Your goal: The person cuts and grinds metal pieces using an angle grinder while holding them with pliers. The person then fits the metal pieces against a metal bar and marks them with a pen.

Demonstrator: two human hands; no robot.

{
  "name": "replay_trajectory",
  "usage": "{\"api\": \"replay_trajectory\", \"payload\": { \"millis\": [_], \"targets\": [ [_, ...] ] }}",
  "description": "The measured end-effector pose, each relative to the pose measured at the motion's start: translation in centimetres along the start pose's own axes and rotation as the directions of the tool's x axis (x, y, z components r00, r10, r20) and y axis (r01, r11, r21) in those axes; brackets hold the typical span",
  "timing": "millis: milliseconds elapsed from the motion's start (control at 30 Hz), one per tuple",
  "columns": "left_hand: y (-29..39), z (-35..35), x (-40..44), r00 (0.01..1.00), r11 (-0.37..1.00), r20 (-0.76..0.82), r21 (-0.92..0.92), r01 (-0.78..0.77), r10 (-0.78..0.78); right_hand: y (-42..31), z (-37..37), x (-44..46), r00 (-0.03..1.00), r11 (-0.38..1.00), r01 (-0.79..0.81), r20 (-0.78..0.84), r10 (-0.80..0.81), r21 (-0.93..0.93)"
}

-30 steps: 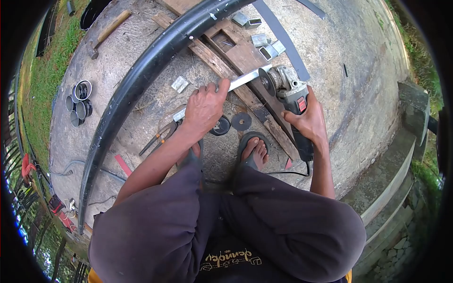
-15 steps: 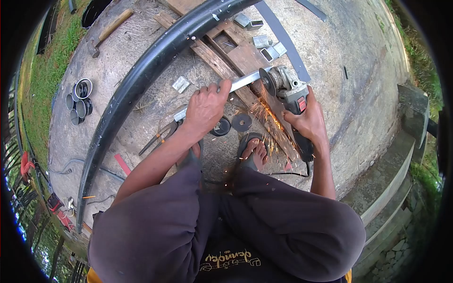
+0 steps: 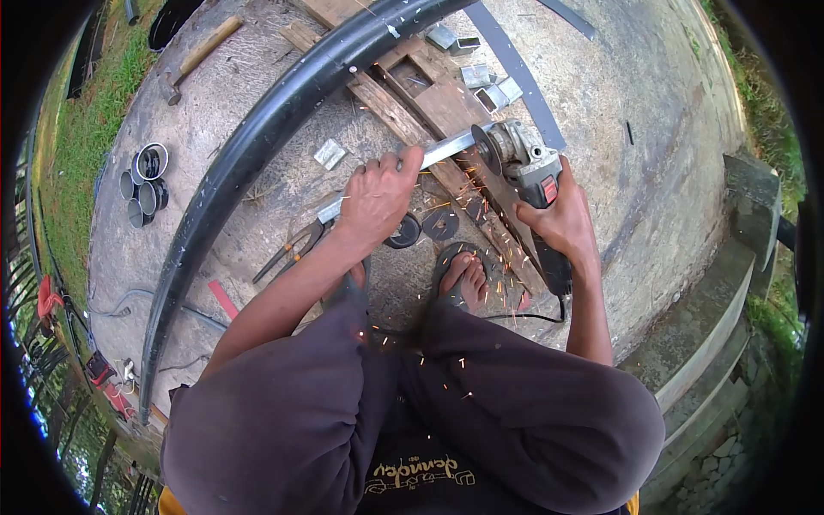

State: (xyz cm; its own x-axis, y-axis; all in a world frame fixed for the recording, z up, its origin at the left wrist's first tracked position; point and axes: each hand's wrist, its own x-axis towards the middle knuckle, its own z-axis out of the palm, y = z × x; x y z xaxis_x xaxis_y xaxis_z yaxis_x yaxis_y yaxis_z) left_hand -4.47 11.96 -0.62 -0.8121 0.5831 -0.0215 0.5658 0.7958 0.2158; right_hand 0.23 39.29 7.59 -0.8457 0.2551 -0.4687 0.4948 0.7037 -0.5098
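Note:
My left hand (image 3: 376,199) is closed round a silvery metal bar (image 3: 446,148), which slants up to the right over the brown wooden boards (image 3: 446,99). In my right hand (image 3: 562,221) is an angle grinder (image 3: 536,176), gripped by its dark body. The grinder's disc (image 3: 487,151) meets the bar's right end, and orange sparks spray down over the boards and toward my right foot. Just below my left hand, pliers with orange marks (image 3: 294,249) lie on the concrete. A loose dark disc (image 3: 439,224) rests between my feet and the boards.
A long black curved pipe (image 3: 249,142) arches across the left and top. Cut metal tube pieces (image 3: 476,75) and a grey strip (image 3: 519,73) lie beyond the grinder. At the left are a hammer (image 3: 202,56) and several round rings (image 3: 151,161). Concrete steps (image 3: 704,318) edge the right side.
Sparks have appeared since the first frame and now scatter more widely, some over my trousers. My left hand has shifted very slightly to the right with the bar. The grinder has barely moved.

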Motion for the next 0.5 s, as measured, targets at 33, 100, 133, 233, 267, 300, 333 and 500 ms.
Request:
{"api": "replay_trajectory", "payload": {
  "millis": [33, 100, 133, 233, 267, 300, 333, 500],
  "targets": [
    [0.01, 0.03, 0.01, 1.000, 1.000, 0.000, 0.003, -0.001, 0.001, -0.02, 0.01, 0.07, 1.000, 1.000, 0.012, -0.008, -0.012, -0.002],
    [-0.02, 0.13, 0.03, 1.000, 1.000, -0.003, 0.009, 0.001, -0.001, -0.02, 0.07, 0.22, 0.999, 0.999, 0.037, -0.023, -0.037, -0.008],
    [0.00, 0.10, 0.03, 1.000, 1.000, -0.009, 0.012, -0.002, 0.002, 0.13, 0.15, 0.24, 0.998, 0.999, 0.047, -0.029, -0.048, -0.012],
    [0.01, 0.09, -0.02, 1.000, 1.000, -0.020, 0.024, -0.004, 0.005, 0.08, 0.12, 0.34, 0.999, 0.999, 0.039, -0.017, -0.039, -0.003],
    [0.03, 0.13, -0.01, 1.000, 1.000, -0.021, 0.029, -0.004, 0.004, 0.05, 0.09, 0.36, 1.000, 1.000, 0.028, -0.011, -0.028, 0.004],
    [0.06, 0.17, -0.02, 1.000, 0.999, -0.021, 0.034, -0.005, 0.005, 0.07, 0.09, 0.41, 0.999, 0.999, 0.033, -0.007, -0.033, -0.006],
    [0.06, 0.24, -0.03, 1.000, 0.999, -0.022, 0.033, -0.007, 0.007, 0.12, 0.10, 0.50, 0.999, 0.999, 0.037, -0.004, -0.037, -0.016],
    [0.19, -0.10, -0.06, 1.000, 1.000, -0.020, 0.021, -0.008, 0.008, -0.39, -0.09, 0.40, 1.000, 0.999, 0.027, 0.003, -0.027, -0.029]
  ]
}}
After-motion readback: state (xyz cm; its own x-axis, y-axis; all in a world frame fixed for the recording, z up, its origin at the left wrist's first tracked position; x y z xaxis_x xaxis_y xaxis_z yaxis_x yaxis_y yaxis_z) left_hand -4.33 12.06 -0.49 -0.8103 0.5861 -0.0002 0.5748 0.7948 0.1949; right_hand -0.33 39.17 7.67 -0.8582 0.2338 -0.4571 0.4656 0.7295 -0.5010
